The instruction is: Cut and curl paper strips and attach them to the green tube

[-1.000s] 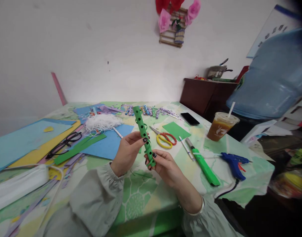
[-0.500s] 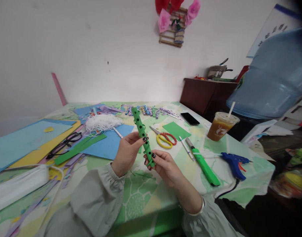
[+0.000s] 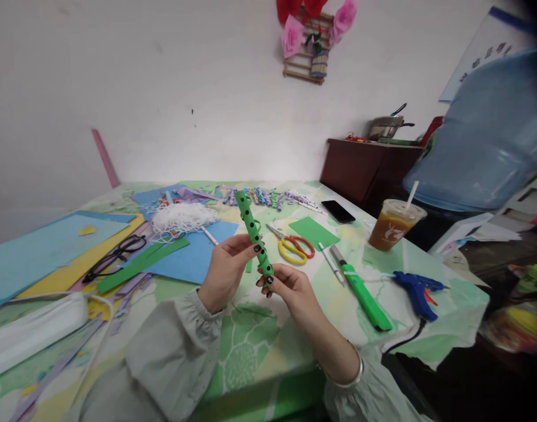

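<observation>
Both my hands hold a green paper roll dotted with black spots, tilted up and to the left above the table. My left hand pinches its middle with thumb and fingers. My right hand closes around its lower end, which the fingers hide. Both wrists wear pale grey sleeves, and a silver bangle sits on the right wrist.
Red-and-yellow scissors, a green cutter, a white pen, a blue glue gun, an iced drink and a phone lie to the right. Glasses, coloured paper sheets and white netting lie on the left.
The roll has slid a little lower into my right hand, whose fingers now cover its bottom end. Both hands stay in nearly the same place.
</observation>
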Available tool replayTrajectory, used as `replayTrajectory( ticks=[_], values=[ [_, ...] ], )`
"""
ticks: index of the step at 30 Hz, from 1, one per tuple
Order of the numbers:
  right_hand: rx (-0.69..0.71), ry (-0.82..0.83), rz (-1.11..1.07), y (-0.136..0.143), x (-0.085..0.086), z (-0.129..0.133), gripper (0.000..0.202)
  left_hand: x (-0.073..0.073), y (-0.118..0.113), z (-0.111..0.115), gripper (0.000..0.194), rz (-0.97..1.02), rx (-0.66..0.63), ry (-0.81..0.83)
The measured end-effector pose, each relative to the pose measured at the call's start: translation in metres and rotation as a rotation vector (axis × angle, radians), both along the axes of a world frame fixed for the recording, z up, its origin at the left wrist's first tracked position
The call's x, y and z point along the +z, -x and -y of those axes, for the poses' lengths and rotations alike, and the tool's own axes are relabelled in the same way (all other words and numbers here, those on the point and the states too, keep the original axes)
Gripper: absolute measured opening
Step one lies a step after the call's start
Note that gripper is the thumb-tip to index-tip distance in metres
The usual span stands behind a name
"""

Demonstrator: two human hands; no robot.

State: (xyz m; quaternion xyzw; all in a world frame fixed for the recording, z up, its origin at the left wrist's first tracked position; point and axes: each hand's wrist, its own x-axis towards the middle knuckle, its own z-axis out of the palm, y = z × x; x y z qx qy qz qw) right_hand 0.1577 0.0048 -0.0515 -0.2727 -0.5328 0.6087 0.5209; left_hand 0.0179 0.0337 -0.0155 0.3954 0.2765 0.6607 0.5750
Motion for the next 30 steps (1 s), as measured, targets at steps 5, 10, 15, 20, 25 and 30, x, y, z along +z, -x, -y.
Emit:
replayTrajectory(
  ticks=[5,10,15,20,25,30],
  values=[
    [0.026,0.026,-0.045,0.0001,-0.002,0.0,0.025,-0.002,0.0019,0.0012,0.026,-0.064,-0.045,-0.038],
    [-0.068,0.052,-0.091,0.0004,-0.0029,-0.0002,0.026,-0.0036,0.0019,0.0039,0.024,-0.273,-0.101,-0.096],
    [-0.111,-0.002,-0.095,0.0005,-0.0037,-0.0026,0.021,-0.0069,0.0013,0.0055,0.027,-0.435,-0.167,-0.1],
    [-0.115,0.053,-0.16,0.0006,-0.0051,-0.0045,0.023,-0.0071,0.0017,0.0045,0.026,-0.417,-0.115,-0.052],
    [-0.105,0.124,-0.292,0.0006,-0.0029,-0.0031,0.023,-0.0062,0.0028,0.0025,0.025,-0.423,-0.045,-0.038],
    [-0.237,0.118,-0.231,-0.0012,-0.0075,-0.0065,0.024,-0.0059,0.0026,0.0022,0.029,-0.412,-0.01,-0.036]
  ],
)
